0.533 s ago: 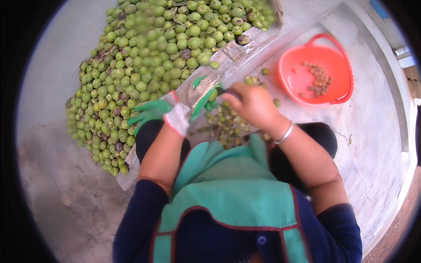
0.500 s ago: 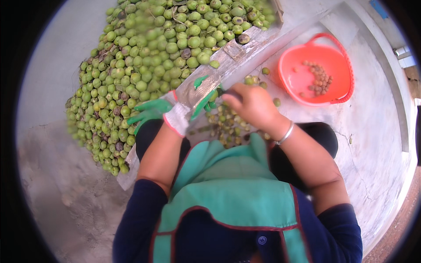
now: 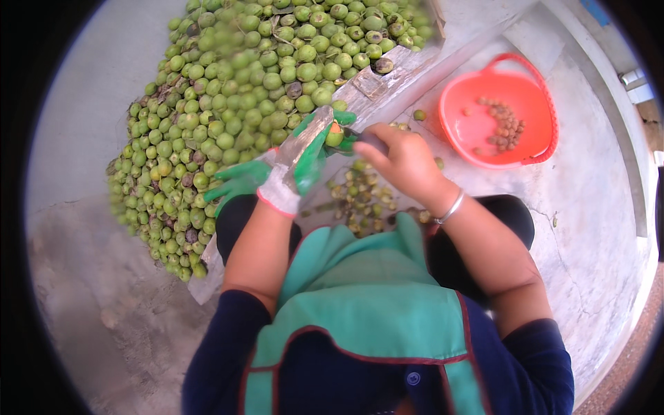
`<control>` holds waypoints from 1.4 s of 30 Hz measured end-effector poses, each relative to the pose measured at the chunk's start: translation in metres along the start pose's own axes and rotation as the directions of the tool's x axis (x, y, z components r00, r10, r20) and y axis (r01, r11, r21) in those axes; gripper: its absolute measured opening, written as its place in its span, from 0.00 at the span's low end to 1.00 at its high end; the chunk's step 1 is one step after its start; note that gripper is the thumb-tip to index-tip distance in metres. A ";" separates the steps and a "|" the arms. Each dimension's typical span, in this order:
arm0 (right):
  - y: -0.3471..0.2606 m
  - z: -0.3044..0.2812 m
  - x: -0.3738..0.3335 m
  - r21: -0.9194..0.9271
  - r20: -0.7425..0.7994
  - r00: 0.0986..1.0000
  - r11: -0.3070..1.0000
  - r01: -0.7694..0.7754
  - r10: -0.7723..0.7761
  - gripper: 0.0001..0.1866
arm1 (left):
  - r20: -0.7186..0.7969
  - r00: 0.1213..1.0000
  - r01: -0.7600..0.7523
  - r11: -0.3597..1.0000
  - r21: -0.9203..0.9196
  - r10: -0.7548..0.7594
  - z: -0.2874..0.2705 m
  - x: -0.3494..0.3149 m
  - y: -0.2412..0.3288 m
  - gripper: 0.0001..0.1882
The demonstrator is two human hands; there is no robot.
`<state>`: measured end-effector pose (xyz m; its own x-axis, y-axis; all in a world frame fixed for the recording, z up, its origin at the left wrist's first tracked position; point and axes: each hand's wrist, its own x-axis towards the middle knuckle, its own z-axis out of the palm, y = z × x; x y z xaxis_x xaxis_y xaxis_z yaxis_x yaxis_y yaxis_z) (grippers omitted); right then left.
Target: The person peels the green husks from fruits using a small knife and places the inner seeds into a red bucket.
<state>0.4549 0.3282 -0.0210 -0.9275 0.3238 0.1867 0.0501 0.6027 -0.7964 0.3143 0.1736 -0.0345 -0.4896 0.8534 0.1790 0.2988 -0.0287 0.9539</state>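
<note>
A seated person in a green apron [image 3: 366,311] bends over a concrete floor [image 3: 595,207], working a single green fruit [image 3: 335,137] held up between both hands. The left hand [image 3: 290,173], in a green-and-white glove, is closed around the fruit, pinching it at the fingertips just above a wooden plank [image 3: 373,86] that runs on a slant from lower left to upper right. The bare right hand [image 3: 404,162], a silver bangle [image 3: 449,207] at the wrist, is clenched on the dark handle of a small knife [image 3: 363,138]; the tool lies roughly level, its long axis pointing left, so the fruit sits directly at the tip, to the left of the right hand and touching the left hand's fingers. The blade itself is too small to make out. Beyond the plank spreads one large heap of green fruit [image 3: 235,117], far too many to count, a few gone dark. Between the knees lies one loose pile of husk scraps [image 3: 360,200]. One orange basket [image 3: 460,128] stands to the right, well apart from the heap, with a small cluster of brown nuts [image 3: 503,124] inside, perhaps two dozen.
</note>
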 end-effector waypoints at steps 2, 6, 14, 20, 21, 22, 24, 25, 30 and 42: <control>-0.001 -0.001 0.000 -0.015 -0.005 0.999 0.999 0.033 -0.033 0.15 | -0.039 0.978 0.181 0.923 -0.341 -0.207 0.004 0.004 0.000 0.19; -0.002 -0.002 -0.001 -0.053 0.016 1.000 0.998 0.014 -0.013 0.16 | -0.034 0.935 0.304 0.847 -0.436 -0.353 0.001 0.008 -0.002 0.18; -0.007 -0.006 0.002 0.019 -0.092 0.994 0.998 -0.054 0.055 0.17 | -0.022 0.929 0.262 0.699 -0.666 -0.370 0.013 0.011 -0.012 0.21; -0.001 0.021 0.003 0.167 -0.111 0.990 0.983 -0.071 0.090 0.19 | -0.041 0.957 0.118 0.513 -0.850 -0.288 0.033 0.018 -0.035 0.24; -0.002 0.022 0.003 0.148 -0.086 0.992 0.986 -0.082 0.095 0.19 | -0.039 0.966 0.092 0.478 -0.873 -0.257 0.035 0.017 -0.039 0.24; -0.002 0.023 0.003 0.129 -0.061 0.993 0.987 -0.093 0.101 0.19 | -0.025 0.971 0.093 0.475 -0.875 -0.236 0.033 0.017 -0.043 0.24; -0.004 0.025 0.003 0.076 -0.021 0.994 0.991 -0.108 0.110 0.19 | -0.001 0.981 0.093 0.470 -0.878 -0.196 0.029 0.017 -0.052 0.24; -0.006 0.025 0.003 0.043 -0.006 0.994 0.993 -0.112 0.112 0.18 | -0.013 0.975 0.095 0.470 -0.877 -0.221 0.029 0.014 -0.058 0.24; -0.008 0.027 -0.004 -0.118 0.060 0.996 0.991 -0.061 0.068 0.18 | -0.115 0.935 0.082 0.521 -0.850 -0.335 0.038 0.008 -0.049 0.24; -0.002 0.022 -0.018 -0.072 -0.002 0.998 0.995 0.064 -0.065 0.18 | 0.020 0.936 0.187 0.450 -0.873 -0.350 0.012 0.014 -0.030 0.25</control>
<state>0.4628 0.3052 -0.0359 -0.9280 0.2858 0.2392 0.0169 0.6736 -0.7389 0.3082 0.1921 -0.0631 -0.5470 0.8194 -0.1714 -0.6726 -0.3083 0.6727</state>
